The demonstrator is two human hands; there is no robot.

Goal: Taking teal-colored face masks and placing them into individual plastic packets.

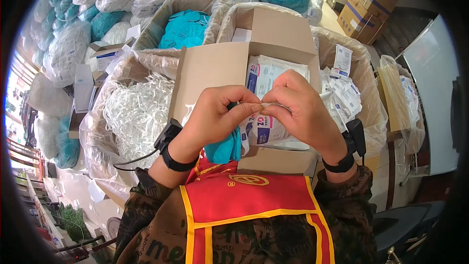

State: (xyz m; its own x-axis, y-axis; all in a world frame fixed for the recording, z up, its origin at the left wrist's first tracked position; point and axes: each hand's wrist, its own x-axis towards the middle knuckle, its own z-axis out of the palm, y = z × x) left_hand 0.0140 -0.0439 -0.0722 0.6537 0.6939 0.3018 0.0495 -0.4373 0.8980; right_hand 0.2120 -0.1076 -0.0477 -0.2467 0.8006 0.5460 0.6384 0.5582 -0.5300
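Note:
My left hand (222, 112) and my right hand (304, 110) meet in front of me, thumbs and forefingers pinched together on the thin pale edge of a white plastic packet (268, 128). Purple and pink print marks the packet, and my fingers cover its upper edge. A folded teal fabric piece (222, 147) hangs beneath my left hand; whether that hand grips it too is hidden. Just below and beyond both hands stands an open cardboard box (210, 73), flaps raised, with similar flat white packets (281, 71) inside.
Left of the box is a plastic-lined bin of white strips (139, 105). Farther back, another lined bin holds teal pieces (185, 28). A lined bin to the right contains small white packets (342, 95). Stuffed bags (68, 54) pile up at the far left; cartons (366, 7) stand far right.

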